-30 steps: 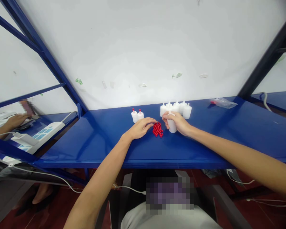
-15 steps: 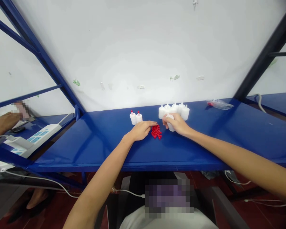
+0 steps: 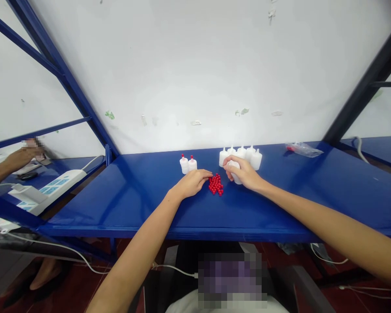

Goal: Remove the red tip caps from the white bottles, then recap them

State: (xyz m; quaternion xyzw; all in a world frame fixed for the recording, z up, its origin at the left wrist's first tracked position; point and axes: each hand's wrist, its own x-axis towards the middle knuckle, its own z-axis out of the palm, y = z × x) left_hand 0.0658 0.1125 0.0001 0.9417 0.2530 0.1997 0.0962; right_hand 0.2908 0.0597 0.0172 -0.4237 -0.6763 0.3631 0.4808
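My right hand (image 3: 246,172) is wrapped round a small white squeeze bottle (image 3: 236,171), held upright just right of a pile of small red caps (image 3: 217,186). At the pile's upper left edge is my left hand (image 3: 193,182), thumb and fingers drawn together on a red cap at the fingertips, partly hidden. Two white bottles with red caps on their tips (image 3: 188,165) stand side by side behind my left hand. Beyond my right hand stands a group of several white bottles (image 3: 256,161) with bare nozzles, partly covered by the hand.
A clear plastic bag (image 3: 304,149) with something red inside lies at the back right of the blue table (image 3: 143,195). On the left, beyond a blue frame post (image 3: 76,95), are a white power strip (image 3: 58,187) and another person's arm (image 3: 11,163).
My left fingertips have drawn back slightly left from over the pile and curled in. My right hand still holds the bottle in about the same place. The view has shifted slightly.
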